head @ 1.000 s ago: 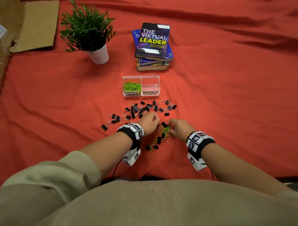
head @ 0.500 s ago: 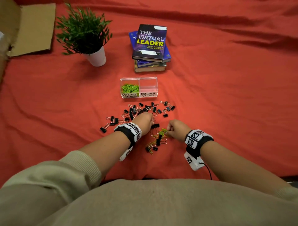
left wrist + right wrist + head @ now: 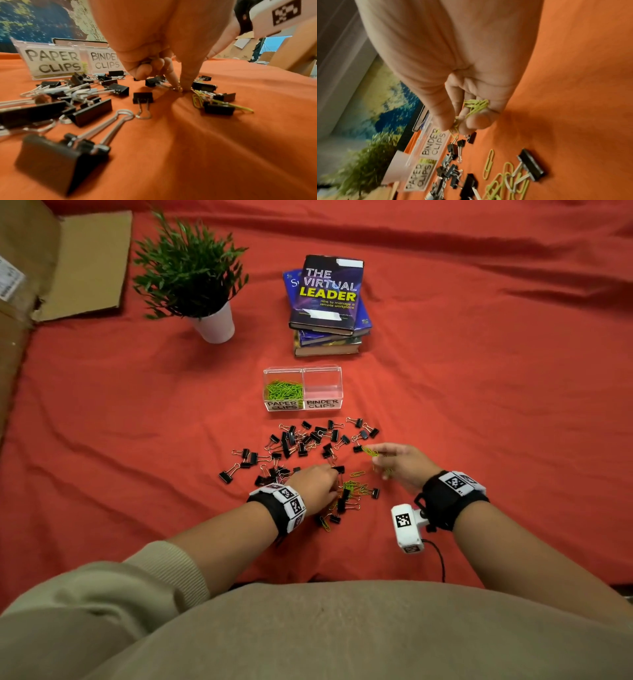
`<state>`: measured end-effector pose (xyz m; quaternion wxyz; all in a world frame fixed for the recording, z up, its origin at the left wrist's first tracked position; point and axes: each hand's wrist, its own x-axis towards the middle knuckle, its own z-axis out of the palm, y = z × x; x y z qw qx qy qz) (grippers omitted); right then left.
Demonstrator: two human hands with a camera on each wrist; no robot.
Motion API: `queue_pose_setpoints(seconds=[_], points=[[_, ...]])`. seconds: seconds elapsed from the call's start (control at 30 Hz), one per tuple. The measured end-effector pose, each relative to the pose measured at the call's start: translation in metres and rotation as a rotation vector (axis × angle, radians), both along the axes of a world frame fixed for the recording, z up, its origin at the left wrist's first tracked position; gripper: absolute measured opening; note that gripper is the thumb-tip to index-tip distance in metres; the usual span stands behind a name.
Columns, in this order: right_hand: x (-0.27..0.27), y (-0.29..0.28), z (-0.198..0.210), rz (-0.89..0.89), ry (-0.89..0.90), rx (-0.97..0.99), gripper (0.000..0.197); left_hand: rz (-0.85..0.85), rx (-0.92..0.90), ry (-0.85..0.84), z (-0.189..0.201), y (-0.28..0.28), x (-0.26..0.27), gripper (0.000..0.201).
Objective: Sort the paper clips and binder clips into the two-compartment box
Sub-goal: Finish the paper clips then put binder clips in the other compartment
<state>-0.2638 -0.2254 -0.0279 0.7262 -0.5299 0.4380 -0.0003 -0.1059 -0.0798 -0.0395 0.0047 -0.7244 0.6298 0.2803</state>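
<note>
The clear two-compartment box [image 3: 303, 405] stands mid-cloth; its left half, labelled PAPER CLIPS, holds green paper clips [image 3: 284, 390], and the BINDER CLIPS half [image 3: 322, 386] looks bare. Black binder clips [image 3: 301, 440] lie scattered in front of it. A mixed pile of green paper clips and binder clips [image 3: 352, 489] lies nearer me. My left hand [image 3: 178, 86] is down at this pile, thumb and forefinger pinching a small wire clip on the cloth; which kind I cannot tell. My right hand [image 3: 457, 125] is raised right of the pile and grips a bunch of green paper clips [image 3: 476, 105].
Behind the box are a stack of books [image 3: 329, 302] and a potted plant [image 3: 191, 278] in a white pot. Flattened cardboard [image 3: 82, 261] lies at the far left. A red cloth [image 3: 496, 405] covers the whole surface.
My right hand has lifted off the near pile and moved forward and right, carrying green paper clips. The left hand has shifted slightly nearer, onto the mixed pile.
</note>
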Motion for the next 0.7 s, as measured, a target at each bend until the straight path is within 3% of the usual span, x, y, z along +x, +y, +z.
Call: queue_pose_setpoints(seconds=[0.17,0.27,0.37,0.5,0.6,0.7], points=[[0.005,0.008,0.006,-0.134,-0.131,0.287,0.018,0.019,0.031,0.026,-0.001,0.001,-0.002,0.012],[0.009,0.012,0.008,-0.085,-0.056,0.271,0.021,0.092,0.035,0.106,0.001,0.004,0.0,0.01],[0.015,0.015,0.008,0.061,0.124,0.028,0.025,0.302,0.037,0.272,0.008,0.009,0.005,0.006],[0.009,0.016,0.002,0.495,0.399,-0.575,0.017,0.431,0.078,0.473,0.013,0.015,0.012,0.008],[0.001,0.023,-0.005,0.691,0.492,-0.687,0.014,0.481,0.111,0.558,0.015,0.02,0.017,0.017],[-0.007,0.026,-0.013,0.725,0.528,-0.726,0.016,0.453,0.122,0.571,0.015,0.025,0.021,0.029]])
